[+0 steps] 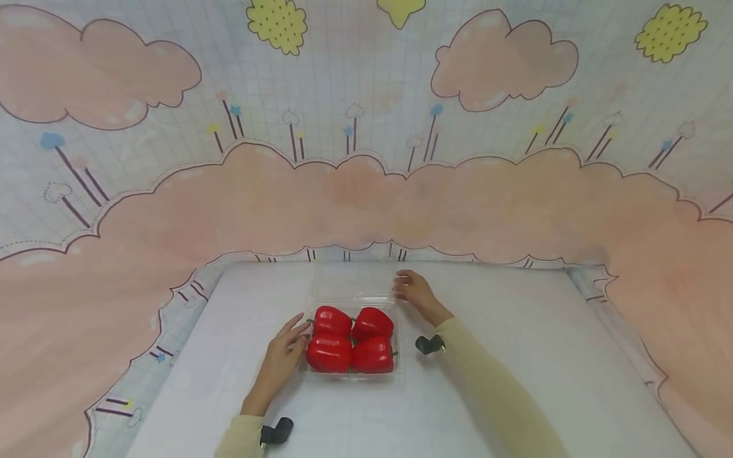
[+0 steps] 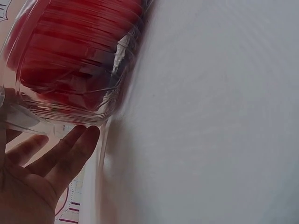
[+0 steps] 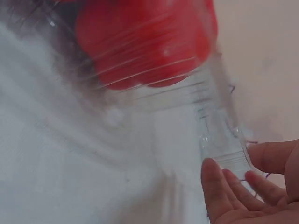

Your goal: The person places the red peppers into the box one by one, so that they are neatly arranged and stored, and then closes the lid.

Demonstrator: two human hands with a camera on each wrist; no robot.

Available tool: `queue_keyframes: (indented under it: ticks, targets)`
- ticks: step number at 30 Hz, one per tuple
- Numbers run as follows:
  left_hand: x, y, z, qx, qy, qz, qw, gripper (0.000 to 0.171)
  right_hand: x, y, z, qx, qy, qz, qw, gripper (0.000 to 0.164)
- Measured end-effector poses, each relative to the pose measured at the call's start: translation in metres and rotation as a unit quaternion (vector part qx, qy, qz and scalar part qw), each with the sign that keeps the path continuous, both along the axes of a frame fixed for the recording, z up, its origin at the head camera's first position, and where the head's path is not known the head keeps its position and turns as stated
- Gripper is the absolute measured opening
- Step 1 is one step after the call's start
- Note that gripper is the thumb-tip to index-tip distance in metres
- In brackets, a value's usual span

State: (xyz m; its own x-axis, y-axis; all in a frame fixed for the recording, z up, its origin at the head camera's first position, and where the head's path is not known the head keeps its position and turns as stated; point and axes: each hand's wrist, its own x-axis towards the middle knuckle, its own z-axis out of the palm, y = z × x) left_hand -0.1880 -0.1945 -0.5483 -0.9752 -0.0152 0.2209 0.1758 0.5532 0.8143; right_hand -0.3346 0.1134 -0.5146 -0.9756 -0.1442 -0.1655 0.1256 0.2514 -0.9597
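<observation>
Red bell peppers (image 1: 329, 353), several of them, lie in two rows inside a clear plastic clamshell box (image 1: 399, 366). Its transparent lid (image 1: 349, 284) is folded back, away from the person. On the box's left side, the left hand (image 1: 282, 356) touches the rim with fairly straight fingers; the left wrist view shows fingertips (image 2: 91, 135) against the box wall. At the lid's right edge, near the hinge, the right hand (image 1: 415, 292) holds the plastic between thumb and fingers. Red pepper shows through the ribbed wall in the right wrist view.
A white table (image 1: 515, 331) carries the box. Behind it and at both sides hangs a cloth (image 1: 446, 203) printed with clouds and stars. A small black device (image 1: 277, 432) sits at the left wrist, and another black device (image 1: 429, 345) at the right.
</observation>
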Motion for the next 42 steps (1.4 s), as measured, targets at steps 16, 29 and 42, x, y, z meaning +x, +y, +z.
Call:
queue_keyframes:
  ticks: [16, 29, 42]
  targets:
    - [0.002, 0.001, 0.004, 0.005, -0.010, 0.005, 0.9999, 0.035, 0.004, -0.002, 0.022, -0.035, 0.051, -0.026, 0.998, 0.030]
    - [0.001, 0.002, 0.005, 0.007, -0.006, 0.006, 0.9999, 0.035, 0.007, 0.004, 0.031, -0.060, 0.038, -0.010, 0.997, 0.029]
    - [0.002, 0.002, 0.004, 0.005, -0.006, 0.009, 0.9999, 0.035, 0.012, 0.010, 0.030, -0.055, 0.062, 0.013, 0.996, 0.031]
